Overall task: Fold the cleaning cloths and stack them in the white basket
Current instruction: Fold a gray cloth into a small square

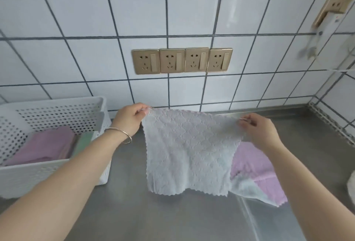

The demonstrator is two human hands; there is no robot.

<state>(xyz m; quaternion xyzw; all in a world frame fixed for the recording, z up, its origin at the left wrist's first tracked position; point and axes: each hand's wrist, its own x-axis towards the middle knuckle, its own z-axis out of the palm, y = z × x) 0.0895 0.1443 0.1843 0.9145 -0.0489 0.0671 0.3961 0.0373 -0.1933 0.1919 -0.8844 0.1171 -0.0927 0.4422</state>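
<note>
Head view: hanging open above the steel counter (134, 212), at centre frame, a pale grey-white cleaning cloth (189, 152) with an embossed pattern and zigzag-cut edges, lower edge rippling. Being pinched at its top left corner, around 11 o'clock of the cloth, by the left hand (129, 120), thumb and fingertips pressed together on the fabric; bangle (123, 135) circling that wrist. Being pinched at the top right corner, around 2 o'clock, by the right hand (262, 131) in the same way. Lying on the counter behind, toward 4 o'clock, a lilac cloth (255, 169) over a pale one. Sitting at 9 o'clock, the white basket (48, 173), perforated, holding folded lilac and green cloths. Showing at 12 o'clock, four gold sockets (182, 61) on the tiled wall.
</note>
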